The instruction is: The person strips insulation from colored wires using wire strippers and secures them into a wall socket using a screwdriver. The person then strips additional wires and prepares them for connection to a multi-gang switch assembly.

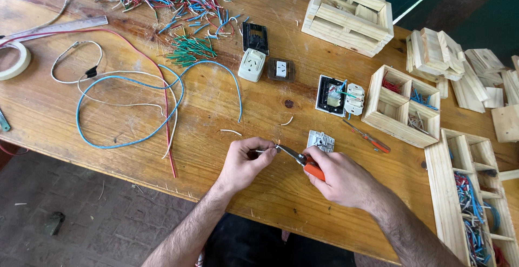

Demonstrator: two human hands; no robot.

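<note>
At the near edge of the wooden workbench point(227, 110), a short white wire piece point(263, 151) is being pinched between the thumb and forefinger of the left hand point(243, 164), its free end presented sideways to the tool so that the tip can be worked. The right hand point(338, 178) is gripping the orange-handled pliers point(300, 159), fingers wrapped closed round the handles, with the metal nose meeting the wire end; whether the nose is biting the wire or merely touching it cannot be told. Just behind the pliers a small grey-white switch module point(321, 140) is lying flat, near enough to be taken up without reaching. Farther back, an orange-handled screwdriver point(370, 138) is resting beside an opened black switch frame point(331, 95) with coloured leads showing. A compartmented wooden tray point(403, 105) is standing to the right, keeping cut wire pieces sorted by colour. A white socket module point(252, 64) is sitting near the bench's middle, and a long blue cable point(135, 132) is looping loosely across the left side, well apart from both hands.
</note>
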